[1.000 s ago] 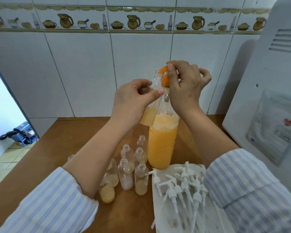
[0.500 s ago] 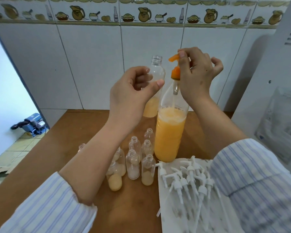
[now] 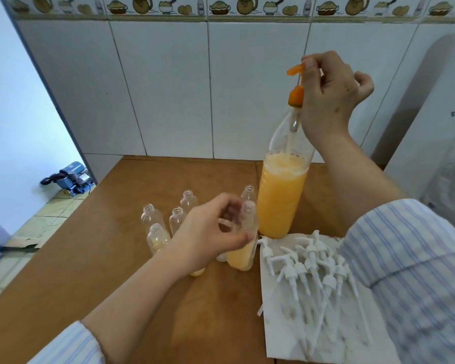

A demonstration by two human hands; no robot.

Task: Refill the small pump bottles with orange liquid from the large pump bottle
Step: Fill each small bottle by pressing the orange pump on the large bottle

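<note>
Starting well left of the large pump bottle (image 3: 281, 195), off the worktop (image 3: 95, 258), a blue machine (image 3: 69, 177) sits on the tiled floor. On the worktop left of the large bottle stand your empty small bottles (image 3: 153, 219), clustered close together with open necks. Your left hand (image 3: 208, 232) comes next, its grip curled around a small pump bottle (image 3: 243, 248) that holds orange liquid in its lower part; this bottle is just beside the base of the large bottle, on its left and slightly nearer you, and whether it rests on the worktop cannot be told. The large bottle stands upright near the tiled wall, roughly half full of orange liquid. At its top your right hand (image 3: 329, 98) has its grip pinching the orange pump head (image 3: 296, 68), thumb and forefinger closed on the nozzle, the other fingers curled away. In front of the large bottle, toward you, white pump tops (image 3: 305, 261) lie heaped on a white sheet (image 3: 286, 337).
</note>
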